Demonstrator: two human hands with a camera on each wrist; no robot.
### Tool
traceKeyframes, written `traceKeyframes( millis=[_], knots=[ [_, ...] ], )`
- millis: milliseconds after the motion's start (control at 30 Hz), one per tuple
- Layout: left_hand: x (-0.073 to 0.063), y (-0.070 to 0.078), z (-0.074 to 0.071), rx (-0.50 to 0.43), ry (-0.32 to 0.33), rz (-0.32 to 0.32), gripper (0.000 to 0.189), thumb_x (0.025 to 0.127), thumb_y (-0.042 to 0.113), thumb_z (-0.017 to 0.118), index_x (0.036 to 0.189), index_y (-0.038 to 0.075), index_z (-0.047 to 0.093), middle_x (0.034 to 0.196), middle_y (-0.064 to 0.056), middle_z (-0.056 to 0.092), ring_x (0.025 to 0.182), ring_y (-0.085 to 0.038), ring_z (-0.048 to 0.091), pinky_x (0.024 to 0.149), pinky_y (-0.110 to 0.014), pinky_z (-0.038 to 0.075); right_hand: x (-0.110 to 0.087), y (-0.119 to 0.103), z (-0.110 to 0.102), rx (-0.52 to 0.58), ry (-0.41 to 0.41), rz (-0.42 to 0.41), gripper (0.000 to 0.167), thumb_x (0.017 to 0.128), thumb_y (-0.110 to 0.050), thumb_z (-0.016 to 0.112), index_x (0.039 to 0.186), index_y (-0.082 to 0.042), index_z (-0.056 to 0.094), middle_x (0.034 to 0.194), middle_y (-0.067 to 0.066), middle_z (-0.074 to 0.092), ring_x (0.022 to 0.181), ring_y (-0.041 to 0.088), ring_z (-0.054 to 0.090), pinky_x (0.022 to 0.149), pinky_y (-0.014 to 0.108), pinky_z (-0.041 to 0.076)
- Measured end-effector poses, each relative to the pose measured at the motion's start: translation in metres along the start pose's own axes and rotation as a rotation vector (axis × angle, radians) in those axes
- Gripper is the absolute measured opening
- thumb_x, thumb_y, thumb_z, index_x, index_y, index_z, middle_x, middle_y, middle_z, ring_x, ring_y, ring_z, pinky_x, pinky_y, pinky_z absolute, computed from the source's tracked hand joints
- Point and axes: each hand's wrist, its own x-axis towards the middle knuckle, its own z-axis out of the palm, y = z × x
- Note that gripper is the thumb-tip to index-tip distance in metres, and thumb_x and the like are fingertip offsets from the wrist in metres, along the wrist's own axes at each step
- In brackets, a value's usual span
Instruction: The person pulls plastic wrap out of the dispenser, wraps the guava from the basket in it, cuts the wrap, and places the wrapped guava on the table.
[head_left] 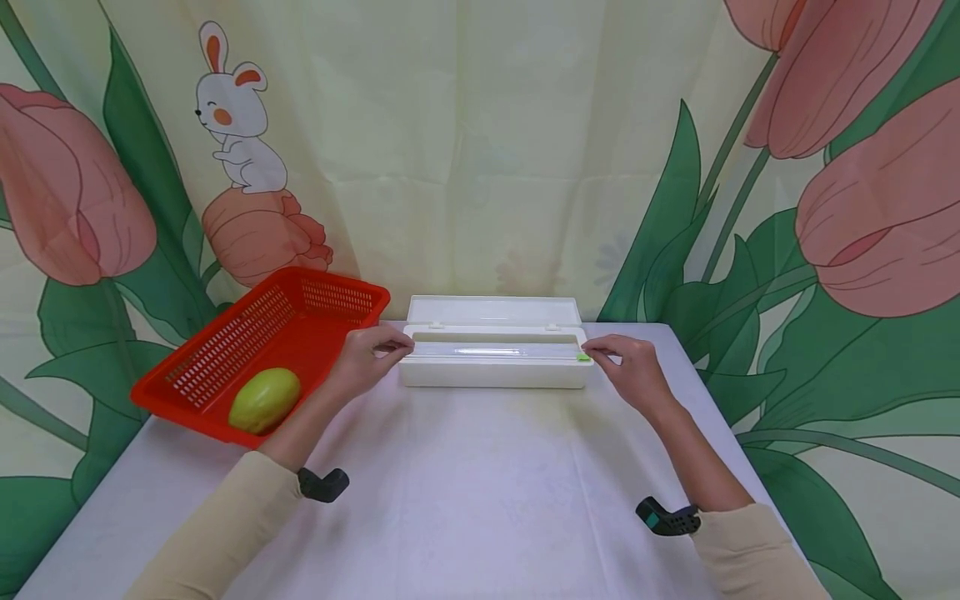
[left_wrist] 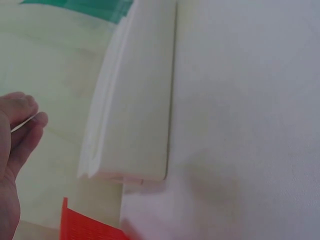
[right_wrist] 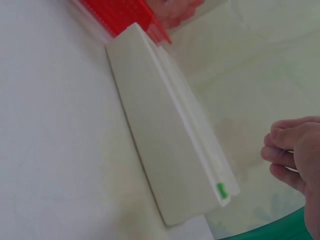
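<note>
A long white plastic wrap dispenser (head_left: pixel 491 374) stands at the far side of the table with its lid (head_left: pixel 492 309) raised. Clear plastic wrap (head_left: pixel 491 352) shows as a shiny strip along its top. At the dispenser's left end my left hand (head_left: pixel 369 357) pinches the wrap's edge between thumb and fingers. My right hand (head_left: pixel 628 367) pinches at the right end, beside a small green slide cutter (head_left: pixel 583 357). Both wrist views show the fingertips brought together above the dispenser; the transparent wrap itself hardly shows there.
Left of the dispenser, a red plastic basket (head_left: pixel 176 387) holds a yellow-green oval fruit (head_left: pixel 265 401); my left forearm passes over its near right edge. A white cloth covers the table (head_left: pixel 487 492). Behind hangs a curtain (head_left: pixel 465 150) printed with tulips and a rabbit.
</note>
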Motion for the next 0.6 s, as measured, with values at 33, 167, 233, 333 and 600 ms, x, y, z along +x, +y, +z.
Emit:
traceKeyframes(
  millis=[33, 167, 233, 333, 600],
  knots=[
    [0.000, 0.001, 0.000, 0.000, 0.000, 0.004, 0.017, 0.084, 0.003, 0.072, 0.100, 0.007, 0.074, 0.095, -0.010, 0.074, 0.087, -0.022, 0.072, 0.080, -0.040, 0.059, 0.000, -0.001, -0.001, -0.001, -0.004, 0.001, 0.019, 0.082, 0.002, 0.072, 0.099, -0.005, 0.075, 0.098, 0.012, 0.075, 0.091, 0.027, 0.072, 0.078, 0.042, 0.058],
    [-0.001, 0.004, -0.002, -0.015, -0.005, 0.006, 0.016, 0.084, 0.003, 0.072, 0.100, 0.007, 0.074, 0.096, -0.010, 0.074, 0.087, -0.022, 0.072, 0.080, -0.042, 0.059, -0.001, -0.003, -0.003, -0.009, -0.021, 0.015, 0.019, 0.083, 0.001, 0.071, 0.101, -0.005, 0.075, 0.099, 0.013, 0.075, 0.093, 0.029, 0.071, 0.079, 0.042, 0.058],
    [-0.001, 0.006, -0.003, -0.021, -0.007, 0.008, 0.016, 0.084, 0.004, 0.072, 0.100, 0.008, 0.074, 0.096, -0.010, 0.074, 0.088, -0.022, 0.072, 0.081, -0.043, 0.059, -0.001, -0.003, -0.004, -0.016, -0.028, 0.017, 0.020, 0.083, 0.001, 0.071, 0.101, -0.005, 0.075, 0.100, 0.014, 0.075, 0.093, 0.029, 0.071, 0.080, 0.043, 0.058],
    [-0.002, 0.008, -0.005, -0.028, -0.004, 0.013, 0.016, 0.084, 0.005, 0.072, 0.099, 0.009, 0.074, 0.096, -0.009, 0.074, 0.087, -0.021, 0.072, 0.081, -0.042, 0.059, -0.001, -0.003, -0.006, -0.022, -0.038, 0.024, 0.020, 0.084, 0.001, 0.071, 0.102, -0.005, 0.075, 0.100, 0.014, 0.075, 0.094, 0.030, 0.071, 0.081, 0.043, 0.058],
    [-0.002, 0.011, -0.008, -0.002, -0.003, 0.041, 0.017, 0.083, 0.003, 0.073, 0.099, 0.008, 0.074, 0.094, -0.008, 0.074, 0.086, -0.021, 0.071, 0.079, -0.039, 0.059, -0.002, -0.006, -0.011, -0.029, -0.059, 0.033, 0.021, 0.084, 0.000, 0.071, 0.104, -0.005, 0.074, 0.102, 0.015, 0.074, 0.096, 0.031, 0.071, 0.081, 0.043, 0.057]
  ],
)
